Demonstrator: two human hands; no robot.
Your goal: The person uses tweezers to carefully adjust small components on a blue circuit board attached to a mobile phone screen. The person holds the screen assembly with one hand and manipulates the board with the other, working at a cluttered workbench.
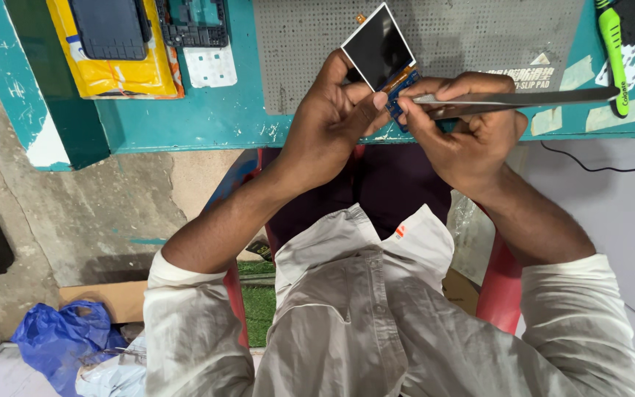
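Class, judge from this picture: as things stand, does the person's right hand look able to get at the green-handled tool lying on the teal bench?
Probably not right away: the right hand is gripping metal tweezers, though the green-handled tool lies uncovered beside the grey mat.

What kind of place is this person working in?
Probably a small phone or electronics repair bench. The left hand holds a small display screen, the right hand works on it with metal tweezers, and a grey perforated work mat lies on the teal table.

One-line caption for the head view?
Left hand holds a small display screen while right hand applies metal tweezers to its blue board over a teal workbench.
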